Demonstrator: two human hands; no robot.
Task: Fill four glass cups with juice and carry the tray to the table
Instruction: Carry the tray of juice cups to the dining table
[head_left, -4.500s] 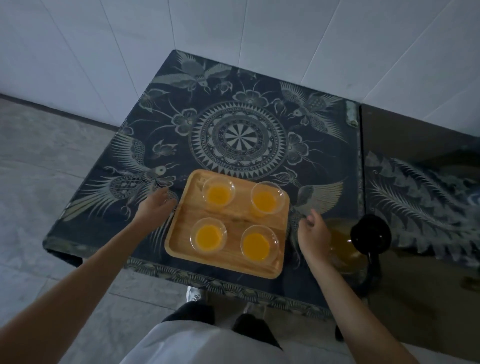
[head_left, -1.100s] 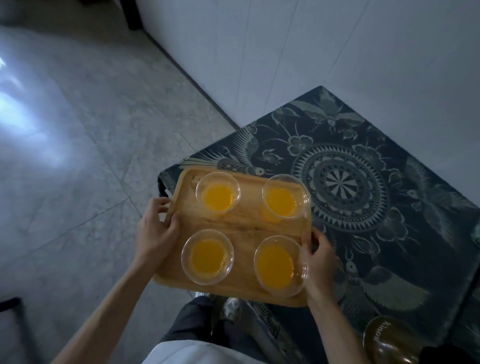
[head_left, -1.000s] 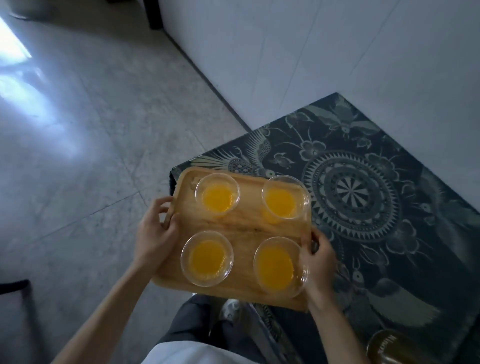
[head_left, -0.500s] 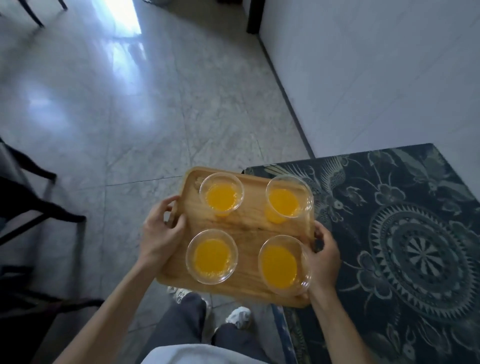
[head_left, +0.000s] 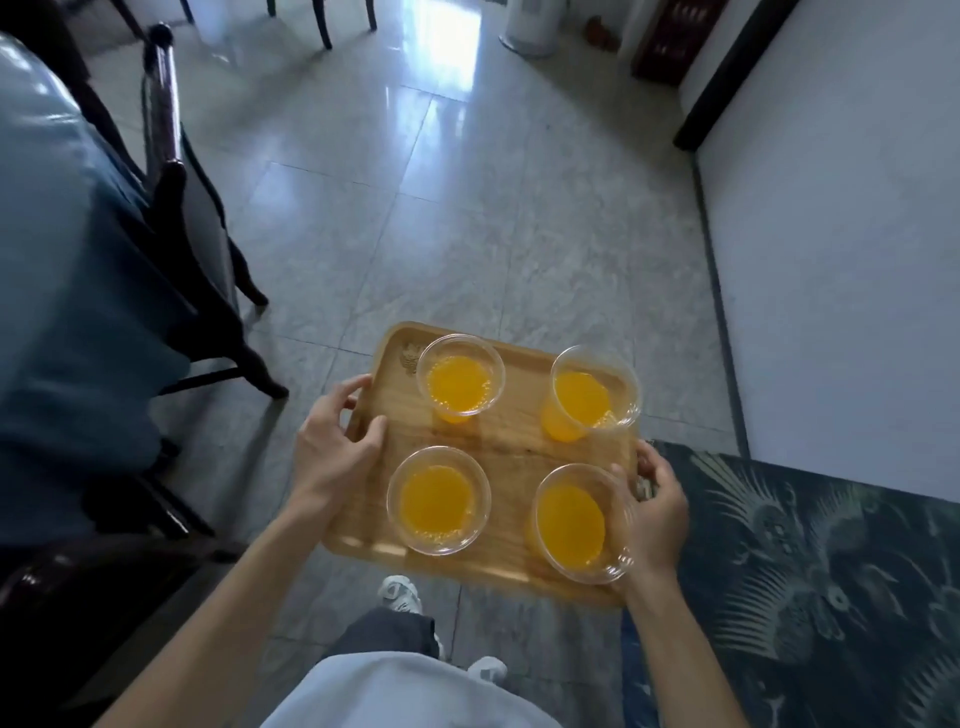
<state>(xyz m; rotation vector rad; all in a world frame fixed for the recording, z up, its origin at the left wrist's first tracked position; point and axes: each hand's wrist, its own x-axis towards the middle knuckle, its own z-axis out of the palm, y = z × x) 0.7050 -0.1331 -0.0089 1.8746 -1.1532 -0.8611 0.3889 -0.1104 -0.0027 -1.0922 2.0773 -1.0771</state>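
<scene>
Wooden tray (head_left: 498, 447) is airborne over the floor, clear of the patterned bench (head_left: 810, 571) at 4 o'clock. Left hand (head_left: 332, 457) is closed on its 9 o'clock edge, right hand (head_left: 654, 514) on its 3 o'clock edge. All four cups (head_left: 460, 379) carry juice. The blue-covered bench (head_left: 62, 270), the probable destination, lies at 10 o'clock, nearer the left grip.

Wood tray (head_left: 511, 441), 4 part-filled cups (head_left: 460, 375), prob. level

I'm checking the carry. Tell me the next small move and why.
Probably keep the tray level and step toward the blue-clothed table on the left: both hands grip its edges, all four cups hold juice, and it hangs over open floor.
</scene>
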